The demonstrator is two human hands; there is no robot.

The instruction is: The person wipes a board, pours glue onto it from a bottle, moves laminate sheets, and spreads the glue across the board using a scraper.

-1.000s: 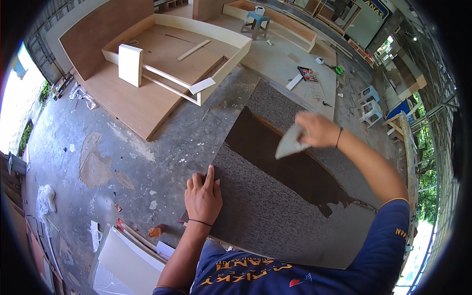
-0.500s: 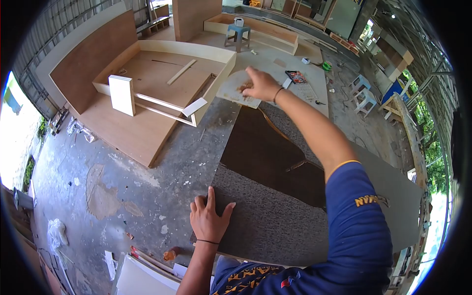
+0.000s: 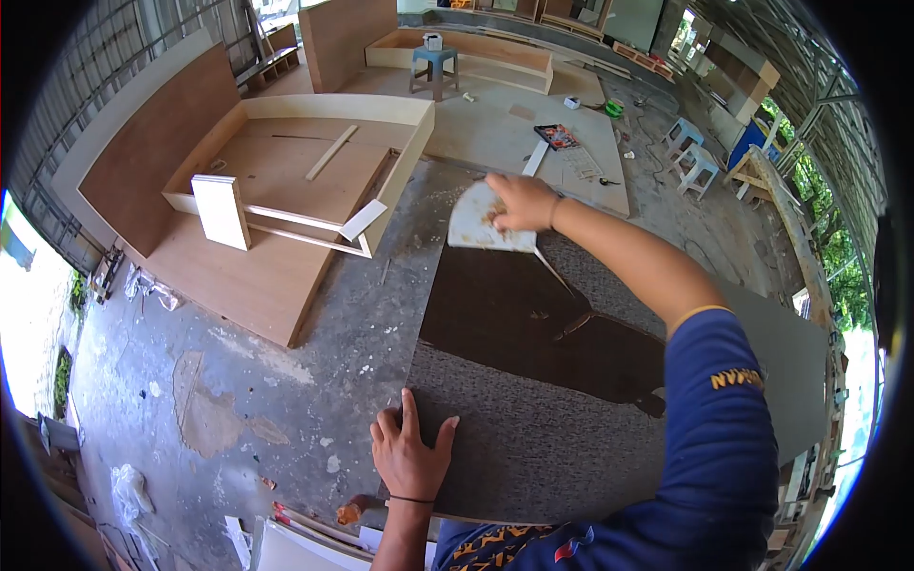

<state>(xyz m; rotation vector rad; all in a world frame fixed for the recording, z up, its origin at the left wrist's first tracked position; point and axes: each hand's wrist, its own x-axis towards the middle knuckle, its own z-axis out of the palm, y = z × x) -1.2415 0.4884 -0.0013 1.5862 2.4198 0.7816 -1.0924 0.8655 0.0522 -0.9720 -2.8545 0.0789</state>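
My right hand [image 3: 519, 203] grips a white, fan-shaped flat spreader [image 3: 468, 221] smeared with brown. Its straight edge lies along a dark brown, glossy patch [image 3: 505, 295] on a grey speckled panel [image 3: 514, 419]. The patch covers the far left and middle of the panel, with uneven edges. On the panel's near left edge rests my left hand [image 3: 411, 457], fingers spread and holding nothing. My right palm hides part of the spreader.
A plywood frame [image 3: 333, 109] on a wide board stands at the far left. Behind the panel are a blue stool [image 3: 435, 71] and a red-black tray [image 3: 556, 137]. White stools [image 3: 698, 169] stand to the right. A brown-stained bottle [image 3: 350, 512] lies near my left wrist.
My right hand has drawn the spreader toward me and slightly right, from the panel's far end onto the dark patch. My left hand stays on the edge. The view has shifted a little.
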